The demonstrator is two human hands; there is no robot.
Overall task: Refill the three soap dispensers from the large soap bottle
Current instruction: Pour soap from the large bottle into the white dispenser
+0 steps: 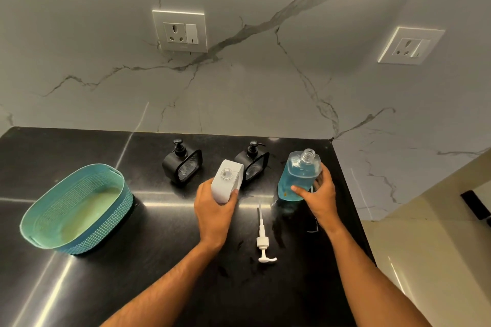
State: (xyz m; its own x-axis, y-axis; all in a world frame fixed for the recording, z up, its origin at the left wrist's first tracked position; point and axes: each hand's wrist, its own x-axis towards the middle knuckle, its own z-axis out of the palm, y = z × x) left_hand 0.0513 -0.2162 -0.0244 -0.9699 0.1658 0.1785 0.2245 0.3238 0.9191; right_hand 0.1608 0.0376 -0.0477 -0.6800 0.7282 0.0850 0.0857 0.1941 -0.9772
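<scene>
The black table (pixel 164 268) under me is glossy and hard, so anything I drop will slide or bounce. To the far left sits the teal basket (pixel 77 210), well clear of what I am doing.

My right hand (pixel 317 195) wraps the large soap bottle (pixel 299 176), fingers curled round its lower body; it is open at the neck, tilted, and a good part full of blue soap. That is my main worry: if I tip it too fast, the wide neck will gush past the small opening.

My left hand (pixel 214 211) grips the white dispenser (pixel 228 180) from the near side, thumb on its right face, the round fill hole facing up (a narrow target). If I hold it crooked, or my soapy fingers slip, soap runs down its side onto the table.

Just behind it stand the two black dispensers (pixel 182 164) (pixel 252 163), pumps on, so I judge them not yet opened; a careless elbow or an overshooting pour could knock or splash them.

The white pump (pixel 263 236) lies loose on the table between my arms, and I could easily sweep it off with a wrist.
</scene>
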